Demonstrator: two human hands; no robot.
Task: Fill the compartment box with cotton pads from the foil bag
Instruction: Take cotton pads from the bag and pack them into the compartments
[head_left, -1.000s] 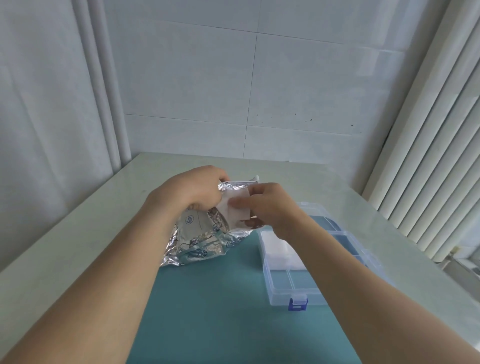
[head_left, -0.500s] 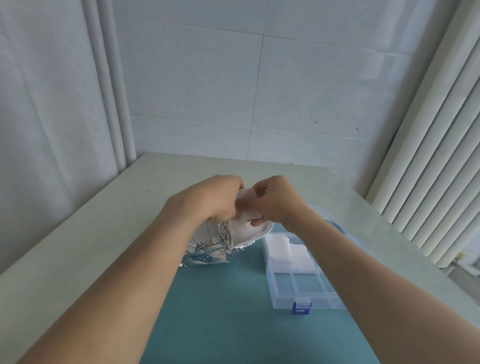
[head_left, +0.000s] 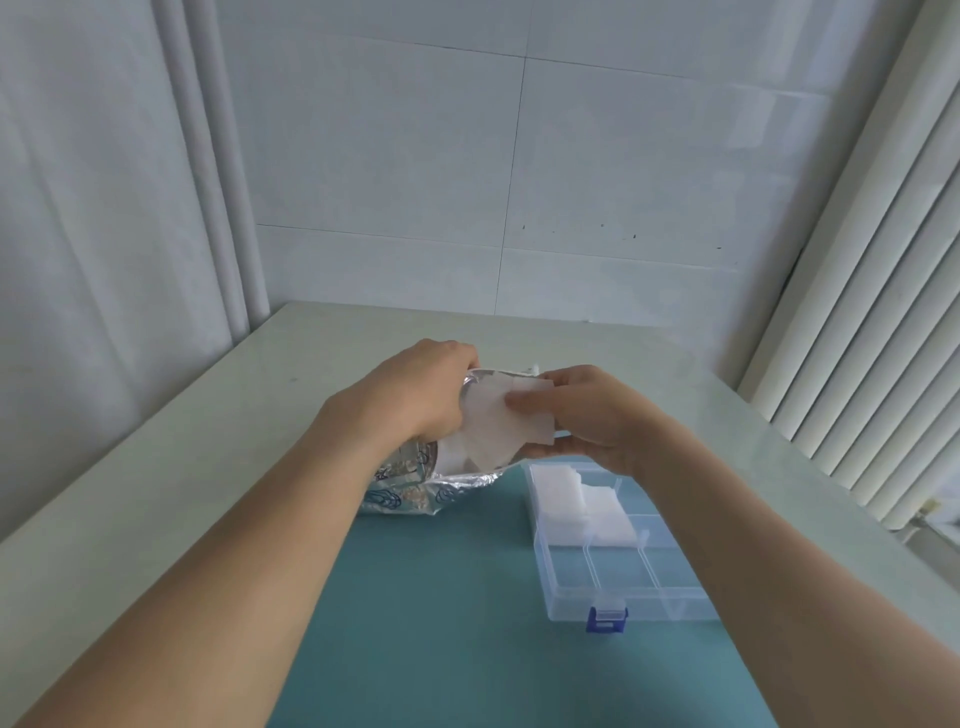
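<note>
A silver foil bag (head_left: 410, 486) with blue print is held up off the table by my left hand (head_left: 415, 395), which grips its open top. My right hand (head_left: 587, 415) pinches a stack of white square cotton pads (head_left: 498, 426) that stick halfway out of the bag's mouth. Below my right wrist lies the clear compartment box (head_left: 623, 603) with a blue latch, open on the teal mat. White cotton pads (head_left: 576, 504) fill its far compartments; the near compartments hold nothing.
A teal mat (head_left: 441, 623) covers the middle of the pale table (head_left: 156, 493). Tiled wall stands behind, a curtain to the left, vertical blinds (head_left: 883, 312) to the right. The box's lid lies hidden behind my right forearm.
My right hand has drawn the stack of pads further out of the bag's mouth and to the right. My left hand keeps its grip on the bag.
</note>
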